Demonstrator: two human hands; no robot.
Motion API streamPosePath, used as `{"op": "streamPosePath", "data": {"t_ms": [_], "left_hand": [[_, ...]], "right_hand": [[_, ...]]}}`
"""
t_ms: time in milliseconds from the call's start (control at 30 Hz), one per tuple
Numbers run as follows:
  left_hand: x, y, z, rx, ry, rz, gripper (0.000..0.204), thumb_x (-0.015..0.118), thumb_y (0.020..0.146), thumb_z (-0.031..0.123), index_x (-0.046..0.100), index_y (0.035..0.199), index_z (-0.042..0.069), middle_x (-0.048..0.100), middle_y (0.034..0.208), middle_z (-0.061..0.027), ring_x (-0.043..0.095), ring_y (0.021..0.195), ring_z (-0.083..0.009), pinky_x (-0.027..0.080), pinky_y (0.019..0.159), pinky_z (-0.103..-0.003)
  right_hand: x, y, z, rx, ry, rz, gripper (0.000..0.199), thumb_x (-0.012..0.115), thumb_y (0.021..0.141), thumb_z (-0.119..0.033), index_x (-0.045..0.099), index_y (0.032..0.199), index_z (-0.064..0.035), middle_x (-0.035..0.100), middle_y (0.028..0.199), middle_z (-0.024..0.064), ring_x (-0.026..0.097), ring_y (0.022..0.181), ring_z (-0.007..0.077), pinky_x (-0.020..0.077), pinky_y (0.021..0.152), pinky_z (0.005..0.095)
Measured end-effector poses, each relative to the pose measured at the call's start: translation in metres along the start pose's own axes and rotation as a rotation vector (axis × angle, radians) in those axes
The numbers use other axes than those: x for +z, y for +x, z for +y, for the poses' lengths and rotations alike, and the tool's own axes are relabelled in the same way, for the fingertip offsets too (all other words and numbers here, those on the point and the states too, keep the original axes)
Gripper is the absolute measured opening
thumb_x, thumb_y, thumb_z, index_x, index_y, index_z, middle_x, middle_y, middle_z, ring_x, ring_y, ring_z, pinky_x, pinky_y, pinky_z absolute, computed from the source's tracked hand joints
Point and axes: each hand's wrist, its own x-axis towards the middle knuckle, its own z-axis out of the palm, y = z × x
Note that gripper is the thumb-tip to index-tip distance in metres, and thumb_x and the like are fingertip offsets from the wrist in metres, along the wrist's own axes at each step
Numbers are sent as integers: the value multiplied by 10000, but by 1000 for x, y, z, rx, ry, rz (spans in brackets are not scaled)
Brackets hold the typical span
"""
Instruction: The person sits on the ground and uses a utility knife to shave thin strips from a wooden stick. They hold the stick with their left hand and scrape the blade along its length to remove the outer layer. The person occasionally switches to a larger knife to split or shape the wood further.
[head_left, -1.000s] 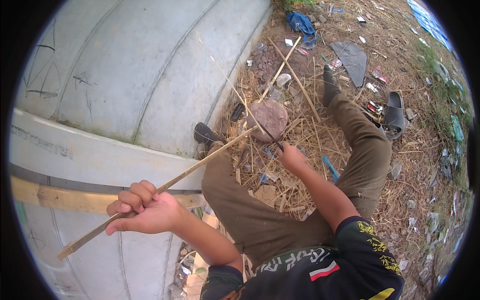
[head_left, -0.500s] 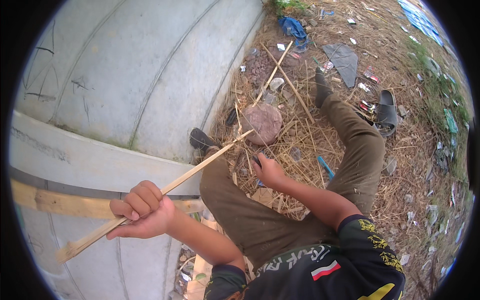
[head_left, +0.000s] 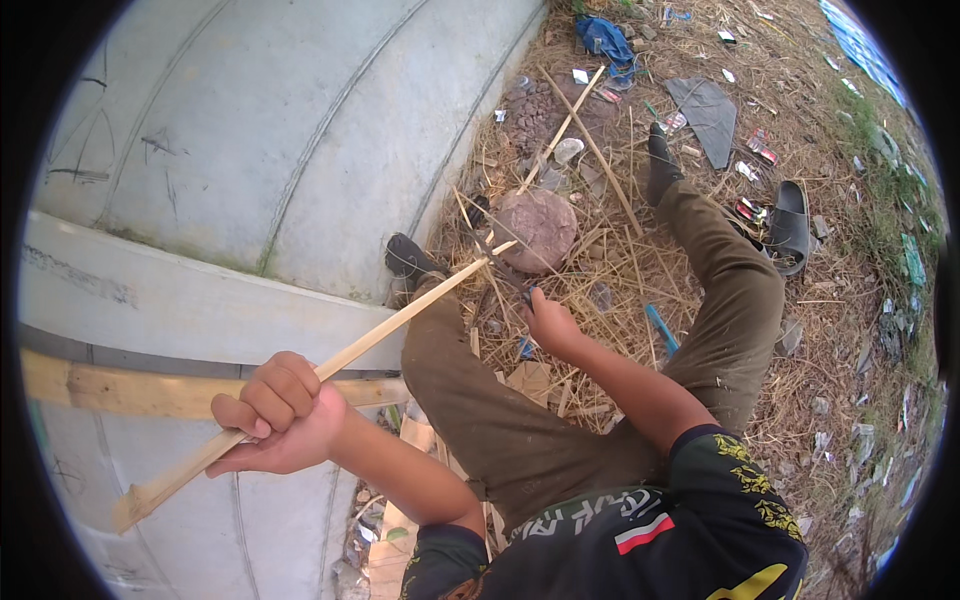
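Observation:
My left hand (head_left: 275, 415) is closed around a long pale wooden strip (head_left: 400, 318). The strip runs from lower left, near a concrete wall, up to a split tip near a round reddish stone (head_left: 540, 225). My right hand (head_left: 550, 325) hovers over dry straw between my legs, just below the stone. Its fingers are curled around a small dark tool (head_left: 527, 294) that is too small to make out. I sit with my knees bent, in olive trousers (head_left: 730, 290) and dark shoes.
A large curved concrete pipe (head_left: 250, 130) fills the left side, with a wooden plank (head_left: 110, 392) lying along it. Thin sticks (head_left: 590, 140), a black sandal (head_left: 792, 225), a grey sheet (head_left: 708, 105), blue cloth (head_left: 603, 36) and litter lie on the straw-covered ground.
My right hand has drawn back from the stone toward my body. My left hand keeps its grip on the strip, whose tip has stayed near the stone.

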Motion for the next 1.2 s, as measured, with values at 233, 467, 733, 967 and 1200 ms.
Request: {"op": "streamPosePath", "data": {"t_ms": [233, 467, 733, 967, 1200], "left_hand": [[8, 0, -5, -1, 105, 105, 649, 310, 1004, 759, 341, 765, 157, 257, 498, 53, 117, 400, -72, 102, 386, -267], [2, -6, -2, 14, 88, 100, 632, 320, 1020, 732, 341, 771, 152, 255, 511, 50, 119, 418, -76, 106, 398, -271], [4, -9, 0, 22, 97, 86, 598, 326, 1037, 700, 342, 783, 159, 253, 518, 53, 136, 423, -76, 132, 408, -259], [0, -1, 1, -4, 56, 69, 601, 326, 1039, 698, 347, 773, 159, 249, 519, 53, 126, 426, -74, 140, 413, -256], [-8, -7, 7, 18, 172, 229, 600, 331, 1039, 698, 341, 770, 162, 238, 523, 53, 112, 438, -76, 127, 419, -264]], "right_hand": [[-23, -17, -42, 64, 61, 5, 404, 495, 1068, -360, 513, 1074, 44, 675, 839, 305, 680, 871, 484, 512, 783, 585], [-32, 5, -14, 0, 126, -58, 505, 450, 1081, -437, 600, 991, 37, 681, 853, 291, 684, 854, 469, 531, 771, 559], [-38, -32, -78, -396, 80, 49, 409, 514, 1061, -422, 514, 948, -29, 661, 730, 236, 651, 700, 498, 529, 658, 564], [-3, 23, 45, 36, -10, 100, 484, 463, 1079, -449, 581, 1013, 16, 679, 825, 275, 671, 779, 469, 519, 713, 555], [5, 6, -1, 83, 31, 91, 492, 450, 1076, -436, 597, 1017, 30, 687, 816, 279, 680, 821, 479, 524, 741, 580]]}}
